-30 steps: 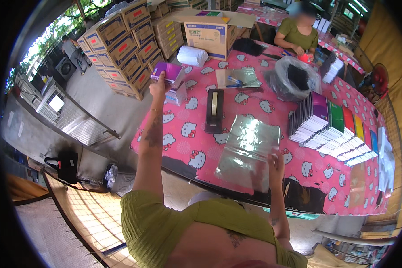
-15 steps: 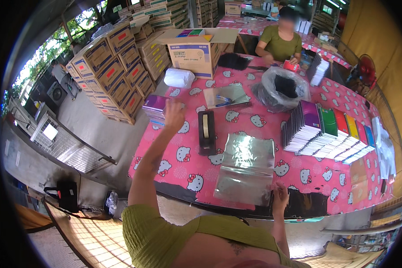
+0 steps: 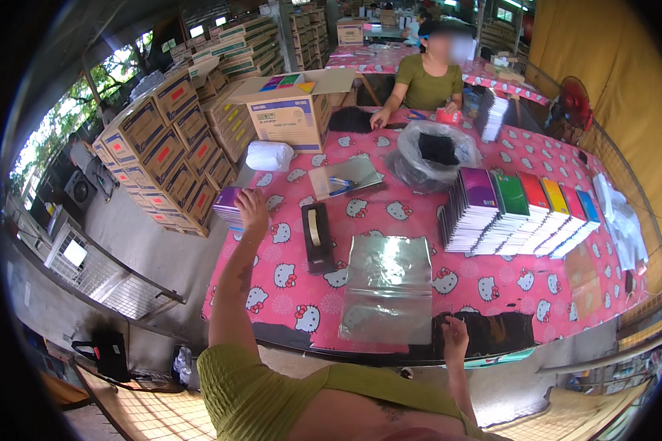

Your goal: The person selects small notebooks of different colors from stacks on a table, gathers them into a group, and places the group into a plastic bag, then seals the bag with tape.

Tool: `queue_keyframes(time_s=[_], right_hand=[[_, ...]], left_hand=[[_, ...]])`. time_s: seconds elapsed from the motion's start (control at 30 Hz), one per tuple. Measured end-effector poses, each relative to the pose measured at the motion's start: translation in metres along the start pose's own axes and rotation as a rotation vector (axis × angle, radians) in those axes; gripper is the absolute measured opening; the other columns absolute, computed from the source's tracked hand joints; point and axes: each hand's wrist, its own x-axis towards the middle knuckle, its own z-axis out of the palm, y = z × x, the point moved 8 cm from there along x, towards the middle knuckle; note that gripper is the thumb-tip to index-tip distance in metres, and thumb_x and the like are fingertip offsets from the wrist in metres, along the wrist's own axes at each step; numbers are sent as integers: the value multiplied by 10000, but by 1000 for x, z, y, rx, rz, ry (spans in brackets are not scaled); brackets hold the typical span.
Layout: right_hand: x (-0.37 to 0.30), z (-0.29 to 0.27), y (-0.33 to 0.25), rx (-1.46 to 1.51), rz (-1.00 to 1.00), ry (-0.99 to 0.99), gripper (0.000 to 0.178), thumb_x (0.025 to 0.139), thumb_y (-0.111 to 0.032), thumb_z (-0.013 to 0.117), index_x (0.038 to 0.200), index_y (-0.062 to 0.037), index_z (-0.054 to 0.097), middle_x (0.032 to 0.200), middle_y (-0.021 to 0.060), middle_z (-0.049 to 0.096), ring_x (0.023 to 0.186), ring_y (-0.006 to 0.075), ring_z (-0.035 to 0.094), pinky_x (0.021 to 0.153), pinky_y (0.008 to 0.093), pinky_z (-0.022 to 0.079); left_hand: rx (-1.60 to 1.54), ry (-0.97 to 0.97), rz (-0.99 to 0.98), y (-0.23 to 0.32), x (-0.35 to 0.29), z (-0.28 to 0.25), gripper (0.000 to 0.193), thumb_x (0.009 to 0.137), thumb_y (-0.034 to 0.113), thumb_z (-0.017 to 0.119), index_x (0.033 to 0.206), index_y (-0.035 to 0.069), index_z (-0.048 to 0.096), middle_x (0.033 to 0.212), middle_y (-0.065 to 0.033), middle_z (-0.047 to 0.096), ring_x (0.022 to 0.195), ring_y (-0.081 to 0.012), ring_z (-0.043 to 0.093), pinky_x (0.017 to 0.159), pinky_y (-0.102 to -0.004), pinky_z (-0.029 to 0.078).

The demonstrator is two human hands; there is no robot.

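My left hand (image 3: 253,211) is at the far left of the table, fingers apart, at the right side of a stack of spiral notebooks (image 3: 226,206) with a purple cover on top. The fingers reach the top notebook's edge; no notebook is lifted. Near the table's front edge, my right hand (image 3: 455,336) hovers palm inward with loosely bent fingers and nothing visible in it. Just left of it lie clear plastic sleeves (image 3: 387,290), flat and shiny. Between the sleeves and the notebook stack stands a black tape dispenser (image 3: 317,239) with a pale roll.
Rows of spiral notebooks (image 3: 480,189) in several colours stand at right. Behind are a plastic-lined bag (image 3: 449,167), pens (image 3: 340,184) on sheets, a white bundle (image 3: 270,156) and an open carton (image 3: 287,121). Across the table sits a co-worker (image 3: 429,79); stacked cartons (image 3: 165,147) rise at left.
My left hand has come down onto the notebook stack's edge. My right hand has drawn slightly away from the plastic sleeves. The whole view has shifted; the co-worker's arm has stretched toward a black pile.
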Motion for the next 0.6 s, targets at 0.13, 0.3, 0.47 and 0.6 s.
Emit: queue_keyframes(time_s=[0.13, 0.3, 0.47, 0.6], right_hand=[[21, -17, -3, 136, -117, -27, 205, 914, -29, 631, 1117, 4, 631, 1075, 88, 583, 929, 141, 612, 817, 277, 491], [87, -142, -40, -549, -246, 119, 389, 848, -87, 685, 1214, -17, 574, 1175, 199, 560, 1066, 374, 583, 908, 465, 489], [201, -304, -87, -770, -424, 447, 562, 808, -136, 733, 1336, -82, 548, 1335, 220, 497, 1247, 423, 471, 1020, 486, 426], [293, -368, -135, -886, -636, 522, 664, 805, -109, 720, 1419, -135, 470, 1453, 198, 418, 1301, 408, 441, 1050, 504, 402]], left_hand=[[-95, -71, 19, -65, 16, 9, 516, 972, 252, 489, 1465, 128, 398, 1504, -284, 336, 1370, -461, 364, 1062, -625, 330], [-496, 182, -102, 31, 16, -161, 621, 905, 234, 631, 1467, 111, 399, 1448, -288, 399, 1314, -436, 445, 1056, -524, 398], [-1024, 504, 333, 196, -49, -412, 480, 896, 168, 667, 1335, 25, 533, 1344, -279, 493, 1193, -455, 522, 976, -500, 457], [-1330, 396, 729, 392, -123, -549, 521, 872, 177, 710, 1349, 50, 545, 1385, -195, 516, 1272, -378, 501, 1060, -463, 414]])
